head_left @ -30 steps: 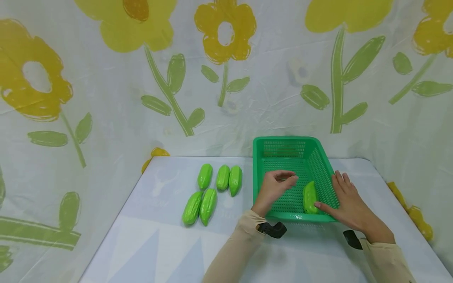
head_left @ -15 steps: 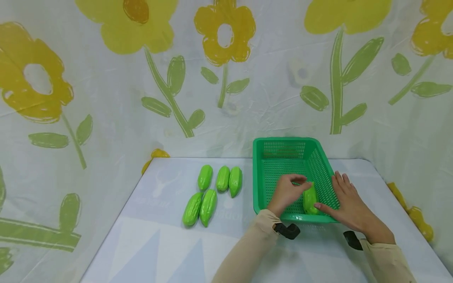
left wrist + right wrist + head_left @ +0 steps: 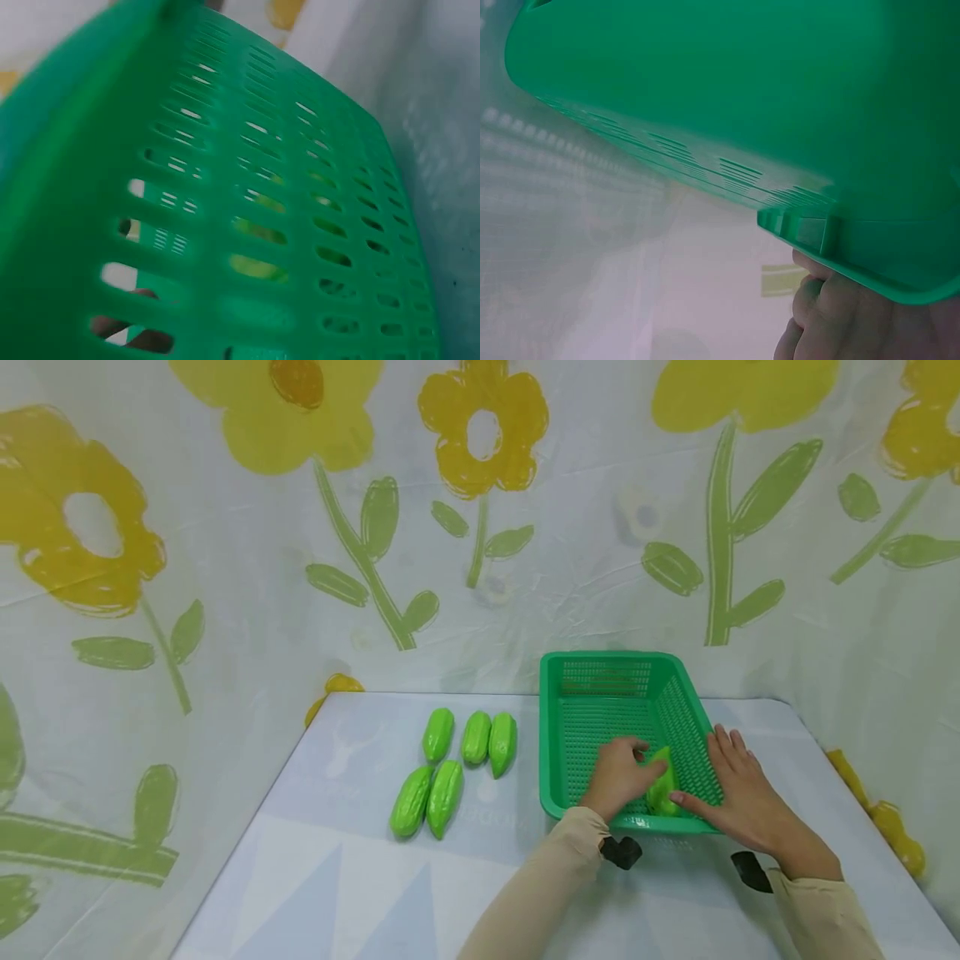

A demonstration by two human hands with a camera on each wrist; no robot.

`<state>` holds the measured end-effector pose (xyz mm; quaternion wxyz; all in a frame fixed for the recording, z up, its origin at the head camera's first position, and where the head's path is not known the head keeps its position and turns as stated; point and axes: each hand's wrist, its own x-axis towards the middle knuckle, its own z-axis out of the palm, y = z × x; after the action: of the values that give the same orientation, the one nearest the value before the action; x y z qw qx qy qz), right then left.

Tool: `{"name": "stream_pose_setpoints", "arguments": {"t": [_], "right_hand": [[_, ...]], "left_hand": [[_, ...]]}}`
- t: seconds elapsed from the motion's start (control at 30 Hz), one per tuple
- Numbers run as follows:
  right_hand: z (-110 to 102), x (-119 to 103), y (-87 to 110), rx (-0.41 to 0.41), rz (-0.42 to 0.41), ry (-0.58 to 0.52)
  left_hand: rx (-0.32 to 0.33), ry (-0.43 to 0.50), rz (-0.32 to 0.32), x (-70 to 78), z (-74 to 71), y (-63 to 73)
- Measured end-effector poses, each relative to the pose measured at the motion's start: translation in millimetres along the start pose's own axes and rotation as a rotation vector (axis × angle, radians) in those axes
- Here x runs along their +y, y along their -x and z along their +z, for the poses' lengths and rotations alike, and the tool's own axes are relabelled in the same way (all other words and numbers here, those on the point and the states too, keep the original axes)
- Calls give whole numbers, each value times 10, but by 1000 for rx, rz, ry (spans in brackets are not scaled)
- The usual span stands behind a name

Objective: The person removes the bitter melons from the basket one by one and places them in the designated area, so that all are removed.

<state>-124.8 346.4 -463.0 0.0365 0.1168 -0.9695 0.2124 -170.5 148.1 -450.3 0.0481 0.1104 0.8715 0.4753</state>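
A green plastic basket (image 3: 550,743) with perforated walls stands at the right of the table. Inside it, near the right front corner, lies a bright green, ridged bitter melon (image 3: 663,797). My left hand (image 3: 618,777) reaches over the front rim and holds this melon between thumb and fingers; the fingers are partly hidden. My right hand (image 3: 750,802) rests on the basket's right rim with fingers straight, its thumb over the rim near the melon. In the right wrist view, the right hand's fingers (image 3: 847,319) lie against the rim. The left wrist view shows mostly basket wall (image 3: 217,277).
Several more bitter melons lie left of the basket: two touching in front (image 3: 409,802), (image 3: 445,797) and others behind (image 3: 438,735), (image 3: 476,737), (image 3: 502,743). A flower-printed curtain (image 3: 570,568) hangs behind the white table (image 3: 315,860).
My left hand has moved right inside the basket, from its middle to the bitter melon, and now holds it. The right hand has stayed on the rim.
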Motion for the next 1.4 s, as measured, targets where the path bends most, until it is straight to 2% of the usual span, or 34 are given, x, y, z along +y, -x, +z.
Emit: {"name": "stream_pose_setpoints", "arguments": {"t": [0.13,0.3,0.5,0.7,1.0,1.2,1.4], "right_hand": [[9,9,2,-1,-1,2],[14,18,10,2,-5,-3],[26,40,32,9,-16,-10],[26,52,44,8,-13,-15],[26,53,24,-3,-12,-17],[21,56,-2,10,-24,-28],[14,38,-15,-5,-13,-28]], "left_hand": [[-26,-73,-30,-4,37,8],[-26,-162,-60,-1,101,22],[-46,-259,-23,-9,152,39],[-64,-339,-15,16,191,47],[-88,-376,-33,19,239,26],[-106,-440,-39,54,247,22],[-118,-440,-25,79,217,38]]}}
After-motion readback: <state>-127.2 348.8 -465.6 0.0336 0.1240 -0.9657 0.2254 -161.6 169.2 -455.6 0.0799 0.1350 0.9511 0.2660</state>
